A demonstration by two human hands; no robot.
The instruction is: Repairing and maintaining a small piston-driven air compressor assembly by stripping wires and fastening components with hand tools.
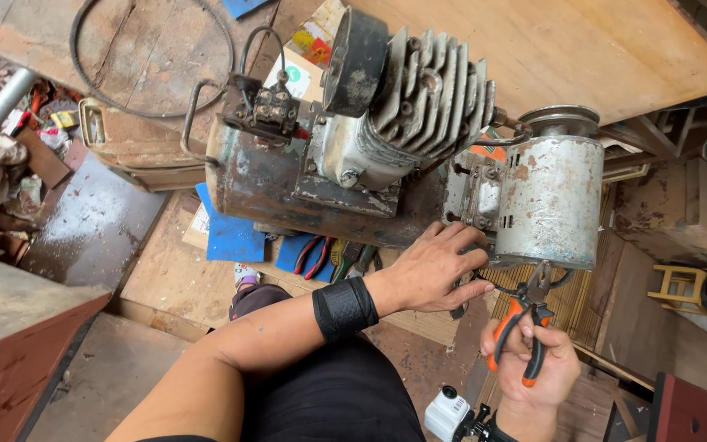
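The pliers, orange and black in the handles, were gripped in the person's right hand low at the right, fingers wrapped around both handles and the nose pointing up at the underside of a grey cylindrical motor. I could not tell what the tips had hold of, if anything; a dark wire looped there and hid the point of contact. The left hand, with a black band round the wrist, reached across from the lower left, palm down and fingers spread loosely, fingertips resting at the motor's lower left edge where its rusted terminal plate met the frame; it grasped nothing that I could see. The forearm crossed over black trousers. Just past the wrist, red-handled pliers and other tools lay on a blue mat, partly hidden under the machine. Beyond stood the old compressor: a rusty tank carrying a finned, paint-flaked cylinder head and a small switch box. Farther off, a black belt lay looped on worn boards, its top cut off by the frame.
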